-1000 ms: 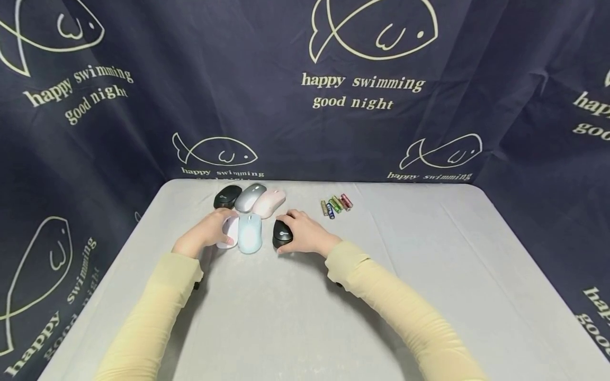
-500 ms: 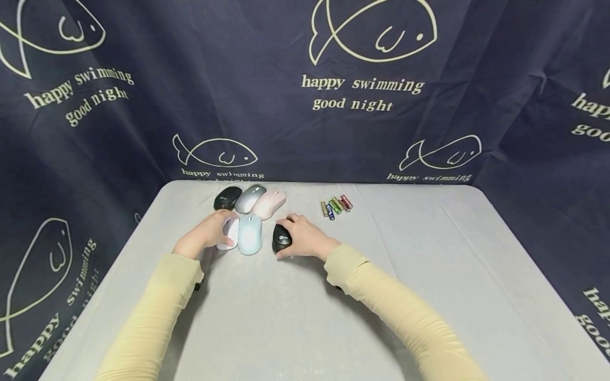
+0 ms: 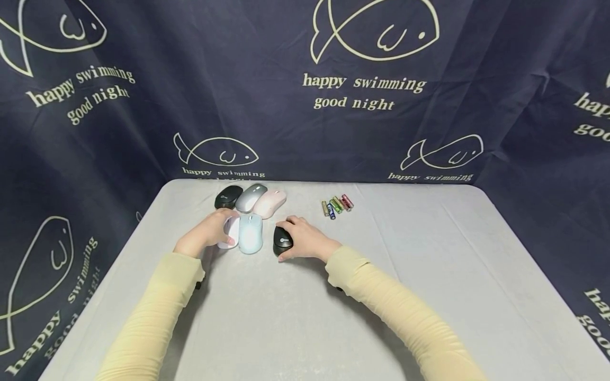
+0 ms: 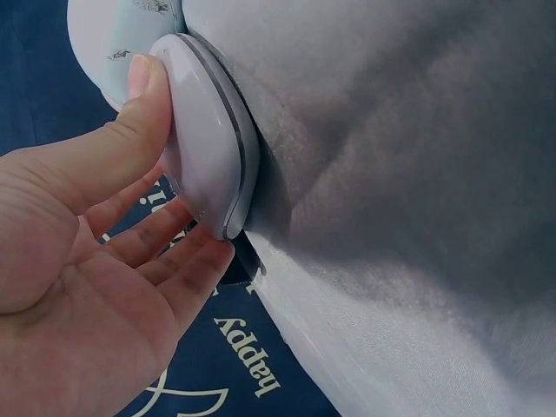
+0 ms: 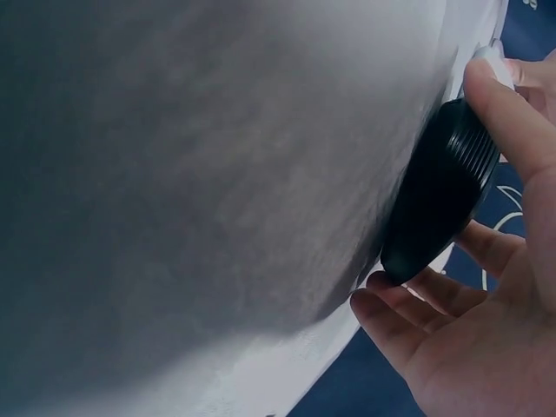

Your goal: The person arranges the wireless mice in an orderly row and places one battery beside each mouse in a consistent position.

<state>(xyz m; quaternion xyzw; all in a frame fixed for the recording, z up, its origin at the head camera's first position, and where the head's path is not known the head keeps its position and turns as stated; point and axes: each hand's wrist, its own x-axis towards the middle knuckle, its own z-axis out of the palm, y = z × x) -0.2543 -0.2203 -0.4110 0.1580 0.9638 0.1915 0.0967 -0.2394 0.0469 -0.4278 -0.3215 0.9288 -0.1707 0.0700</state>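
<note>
My left hand (image 3: pixel 207 231) grips a pale lilac computer mouse (image 3: pixel 231 233) between thumb and fingers, as the left wrist view shows close up. Right beside that mouse lies a light blue mouse (image 3: pixel 250 234). To the right, my right hand (image 3: pixel 307 238) holds a black mouse (image 3: pixel 283 239), thumb on its near end and fingers round its far end. In the right wrist view the black mouse's (image 5: pixel 439 191) ribbed side faces the camera. Behind them sit another black mouse (image 3: pixel 228 197), a grey mouse (image 3: pixel 251 198) and a pink mouse (image 3: pixel 269 203), packed close together.
Several small batteries in gold, blue, green and red, among them a red battery (image 3: pixel 347 201), lie in a group behind my right hand. A white cloth covers the table (image 3: pixel 267 317). Dark blue printed curtains (image 3: pixel 286 121) hang around its back and sides.
My right hand and the black mouse have shifted slightly toward me, away from the pink mouse. My left hand stays where it was on the lilac mouse.
</note>
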